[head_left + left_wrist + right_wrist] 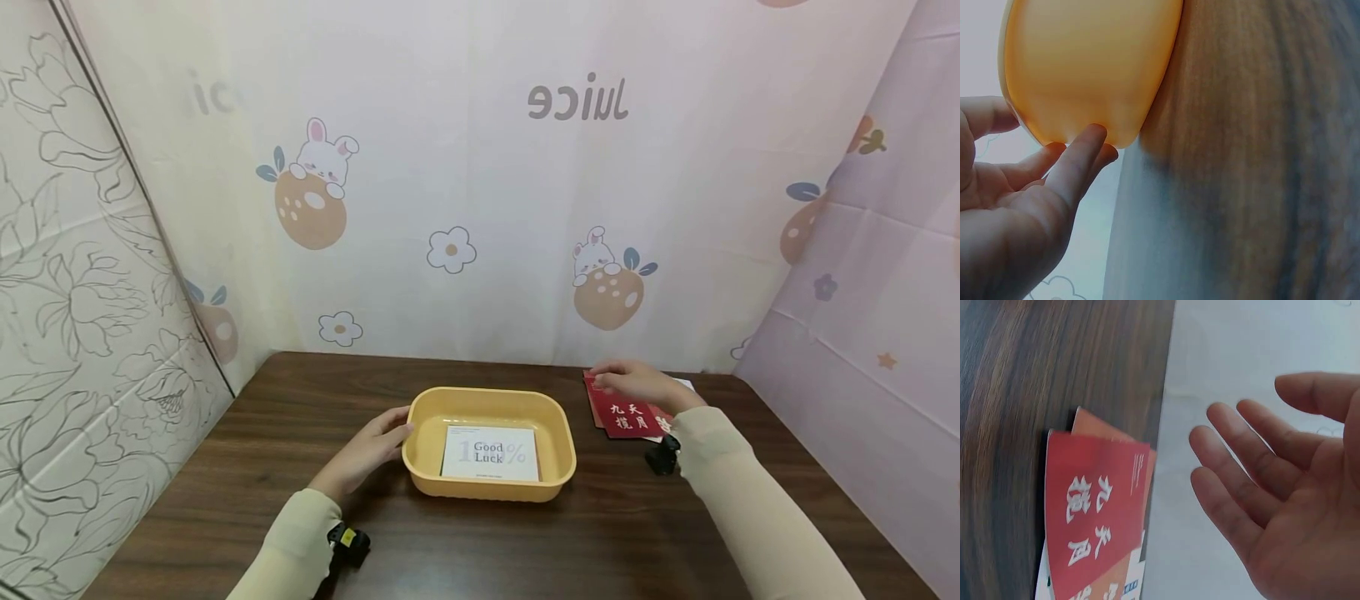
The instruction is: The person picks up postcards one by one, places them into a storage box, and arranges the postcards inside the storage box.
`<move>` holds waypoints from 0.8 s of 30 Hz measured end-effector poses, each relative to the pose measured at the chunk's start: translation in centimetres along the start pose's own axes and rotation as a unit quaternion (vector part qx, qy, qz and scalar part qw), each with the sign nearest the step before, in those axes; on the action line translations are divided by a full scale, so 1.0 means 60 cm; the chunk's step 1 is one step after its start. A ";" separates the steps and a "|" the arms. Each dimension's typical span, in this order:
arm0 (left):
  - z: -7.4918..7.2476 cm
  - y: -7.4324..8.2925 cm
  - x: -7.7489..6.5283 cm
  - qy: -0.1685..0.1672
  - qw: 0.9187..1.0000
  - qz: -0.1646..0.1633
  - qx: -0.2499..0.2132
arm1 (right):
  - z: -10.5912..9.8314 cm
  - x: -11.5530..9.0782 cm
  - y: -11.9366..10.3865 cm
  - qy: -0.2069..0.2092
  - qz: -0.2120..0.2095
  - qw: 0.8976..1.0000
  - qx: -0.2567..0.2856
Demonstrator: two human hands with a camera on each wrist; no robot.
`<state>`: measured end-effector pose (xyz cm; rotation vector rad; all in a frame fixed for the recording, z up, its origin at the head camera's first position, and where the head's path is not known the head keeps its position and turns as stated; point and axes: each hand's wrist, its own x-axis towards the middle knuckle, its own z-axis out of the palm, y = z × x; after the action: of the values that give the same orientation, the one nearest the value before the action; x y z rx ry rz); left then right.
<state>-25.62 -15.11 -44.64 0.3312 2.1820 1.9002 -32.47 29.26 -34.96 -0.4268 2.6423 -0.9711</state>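
Observation:
My left hand (369,450) holds the left end of a yellow plastic basin (487,490), its thumb at the rim and its fingers along the outer wall. In the left wrist view, fingertips (1096,132) lie against the outer wall of the basin. Inside it lies a white card (491,457) printed "Good Luck". My right hand (637,383) hovers over the far part of a small pile on the right, fingers spread loosely with nothing in them. On top of that pile is a red card (1094,506) with white characters.
Under the red card show an orange card (1113,575) and white sheets (686,383). All of it lies on a dark wooden table (315,392). A printed curtain (450,167) stands along the table's back edge, with more cloth at both sides.

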 end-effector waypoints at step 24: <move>0.000 0.001 -0.002 0.009 1.000 -0.006 0.008 | -0.023 0.000 0.117 0.074 0.111 0.991 -0.004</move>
<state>-25.52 -15.11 -44.59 0.3043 2.2055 1.8881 -34.22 35.16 -38.58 -0.0609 2.7519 -0.9539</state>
